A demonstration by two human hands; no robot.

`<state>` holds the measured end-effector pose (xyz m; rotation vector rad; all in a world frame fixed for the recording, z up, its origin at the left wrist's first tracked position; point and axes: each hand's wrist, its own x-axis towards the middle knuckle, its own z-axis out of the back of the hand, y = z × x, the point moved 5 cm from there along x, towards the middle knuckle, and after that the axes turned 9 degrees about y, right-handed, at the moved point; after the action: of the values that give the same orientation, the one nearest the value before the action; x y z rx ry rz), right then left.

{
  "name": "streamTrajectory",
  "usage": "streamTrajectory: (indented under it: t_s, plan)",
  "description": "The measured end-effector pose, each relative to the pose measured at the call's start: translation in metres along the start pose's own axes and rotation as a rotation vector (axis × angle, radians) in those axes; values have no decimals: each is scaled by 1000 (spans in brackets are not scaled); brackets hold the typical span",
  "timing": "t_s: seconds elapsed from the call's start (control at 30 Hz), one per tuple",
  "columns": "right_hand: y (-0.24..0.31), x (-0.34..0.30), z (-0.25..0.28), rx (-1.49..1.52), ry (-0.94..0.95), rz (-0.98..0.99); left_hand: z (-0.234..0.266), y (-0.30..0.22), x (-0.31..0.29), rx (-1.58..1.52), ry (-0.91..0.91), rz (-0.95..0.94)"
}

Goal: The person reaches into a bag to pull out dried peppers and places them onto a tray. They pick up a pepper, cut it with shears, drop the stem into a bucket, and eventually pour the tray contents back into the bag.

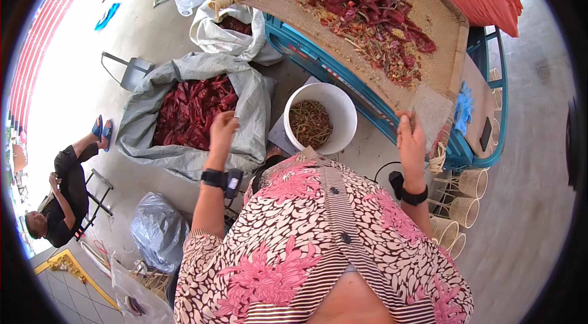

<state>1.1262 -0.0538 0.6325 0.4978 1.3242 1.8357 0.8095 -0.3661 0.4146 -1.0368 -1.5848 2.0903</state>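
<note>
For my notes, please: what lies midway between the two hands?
In the head view, a white bucket of brownish stems appears midway between the left hand and the right hand.

Left hand point(224, 131) is raised, fingers bent toward the other hand; grip unclear. Right hand point(411, 135) is well apart from it, fingers bent near the thumb, grip also unclear. Left forearm point(209, 210) and right forearm point(419, 217) are bare, each behind its hand.
</note>
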Motion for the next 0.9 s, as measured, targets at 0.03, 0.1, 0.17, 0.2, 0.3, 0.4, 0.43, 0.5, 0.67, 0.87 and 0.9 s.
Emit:
streamTrajectory:
  t_s: [0.03, 0.1, 0.17, 0.2, 0.3, 0.4, 0.43, 0.5, 0.67, 0.87, 0.9]
  plan:
    - [-1, -1, 0, 1, 3, -8, -18, 3, 3, 85, 92, 48]
    - [-3, -1, -4, -11, 65, -22, -63, 7, 4, -30, 208, 205]
    - [-14, -7, -24, -68, 173, -42, -99, 1, 10, 64, 353, 354]
    - [-18, -12, -36, -126, 275, -61, -116, -9, 11, 59, 418, 397]
    - [-10, -29, -53, -170, 276, -34, -155, -18, 17, 80, 533, 464]
    - [3, -36, -32, -158, 75, -32, -170, 15, 30, 168, 495, 465]
    - [10, -36, -16, -210, -58, -7, -173, 32, 37, 216, 395, 441]
    - [8, -38, 19, -186, -216, -27, -176, 54, 40, 179, 320, 409]
    - [-20, -42, 118, -675, -511, 136, -176, 63, 23, 74, 316, 494]
    - [-109, -14, 164, -127, -396, -116, -153, 63, -23, 149, 308, 473]
    - [-112, -6, 155, -122, -365, -124, -145, 67, -37, 157, 322, 463]
